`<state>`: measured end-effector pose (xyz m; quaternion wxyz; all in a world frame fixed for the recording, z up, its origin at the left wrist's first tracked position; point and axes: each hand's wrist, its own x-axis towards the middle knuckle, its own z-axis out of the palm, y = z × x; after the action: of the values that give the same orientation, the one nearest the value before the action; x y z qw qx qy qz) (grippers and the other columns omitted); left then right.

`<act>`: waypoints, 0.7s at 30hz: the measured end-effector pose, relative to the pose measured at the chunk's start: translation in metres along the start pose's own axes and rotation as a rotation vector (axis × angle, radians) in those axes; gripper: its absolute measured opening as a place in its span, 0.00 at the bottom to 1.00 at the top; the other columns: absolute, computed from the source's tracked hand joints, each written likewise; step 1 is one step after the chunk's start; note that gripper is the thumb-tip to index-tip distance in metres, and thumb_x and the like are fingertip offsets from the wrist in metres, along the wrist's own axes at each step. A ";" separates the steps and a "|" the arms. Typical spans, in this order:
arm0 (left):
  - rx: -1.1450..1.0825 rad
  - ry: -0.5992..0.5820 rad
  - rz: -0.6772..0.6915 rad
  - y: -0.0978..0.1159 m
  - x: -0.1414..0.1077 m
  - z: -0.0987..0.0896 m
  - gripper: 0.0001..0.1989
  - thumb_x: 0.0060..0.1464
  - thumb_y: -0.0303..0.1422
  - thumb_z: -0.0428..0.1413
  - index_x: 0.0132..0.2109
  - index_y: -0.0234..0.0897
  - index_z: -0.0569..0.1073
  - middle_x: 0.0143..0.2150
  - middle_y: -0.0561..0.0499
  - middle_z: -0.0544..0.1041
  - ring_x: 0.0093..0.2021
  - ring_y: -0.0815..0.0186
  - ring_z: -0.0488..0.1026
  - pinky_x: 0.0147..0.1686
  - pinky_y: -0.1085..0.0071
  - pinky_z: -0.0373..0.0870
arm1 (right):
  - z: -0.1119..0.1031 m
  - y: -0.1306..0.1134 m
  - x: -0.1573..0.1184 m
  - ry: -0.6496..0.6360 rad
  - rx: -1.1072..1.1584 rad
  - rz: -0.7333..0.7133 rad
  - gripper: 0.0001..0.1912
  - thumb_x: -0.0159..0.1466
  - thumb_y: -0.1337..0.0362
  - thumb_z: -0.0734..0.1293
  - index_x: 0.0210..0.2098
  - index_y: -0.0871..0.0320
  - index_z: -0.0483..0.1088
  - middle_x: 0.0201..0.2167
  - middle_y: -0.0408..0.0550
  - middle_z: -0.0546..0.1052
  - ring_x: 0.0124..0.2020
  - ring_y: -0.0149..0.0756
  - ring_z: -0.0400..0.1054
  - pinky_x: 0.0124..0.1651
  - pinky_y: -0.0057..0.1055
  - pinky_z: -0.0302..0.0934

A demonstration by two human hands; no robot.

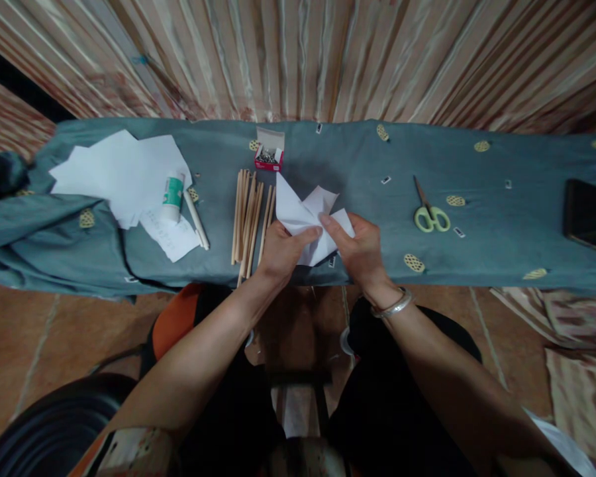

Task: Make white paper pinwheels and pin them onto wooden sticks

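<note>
Pins (267, 156) fill an open red box (269, 167) behind the wooden sticks (249, 222). Left hand (281, 250) and right hand (361, 248) pinch the folded white paper (312, 222) between them, above the worktop (377, 255), thumbs nearly meeting.

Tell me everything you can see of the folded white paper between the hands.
The folded white paper looks thin and matt, with creases and several angular flaps fanning out from the middle; the longest comes to a point at the upper left. The left hand grips its lower left side and the right hand its right side, both thumbs pressing near the centre. It is tilted unevenly over the blue-green cloth, just right of the wooden sticks. Its underside is hidden.
</note>
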<state>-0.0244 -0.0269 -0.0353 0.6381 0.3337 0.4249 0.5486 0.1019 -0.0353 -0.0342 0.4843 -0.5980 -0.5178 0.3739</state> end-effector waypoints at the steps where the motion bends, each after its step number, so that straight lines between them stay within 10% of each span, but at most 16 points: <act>1: 0.001 0.001 0.003 0.000 0.000 0.000 0.15 0.35 0.32 0.69 0.33 0.33 0.79 0.33 0.49 0.82 0.35 0.61 0.78 0.39 0.67 0.73 | 0.000 0.000 0.000 0.001 -0.008 -0.006 0.19 0.59 0.48 0.69 0.25 0.57 0.72 0.19 0.40 0.69 0.22 0.29 0.59 0.25 0.27 0.54; 21: -0.008 0.042 0.009 0.000 0.000 0.001 0.15 0.36 0.33 0.68 0.35 0.33 0.79 0.35 0.47 0.83 0.38 0.59 0.79 0.42 0.63 0.74 | -0.001 -0.005 -0.001 0.017 -0.085 -0.047 0.16 0.59 0.50 0.69 0.24 0.56 0.71 0.20 0.41 0.71 0.22 0.31 0.61 0.26 0.29 0.52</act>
<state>-0.0234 -0.0271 -0.0352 0.6279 0.3216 0.4345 0.5599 0.1017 -0.0370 -0.0293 0.4714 -0.6089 -0.5429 0.3351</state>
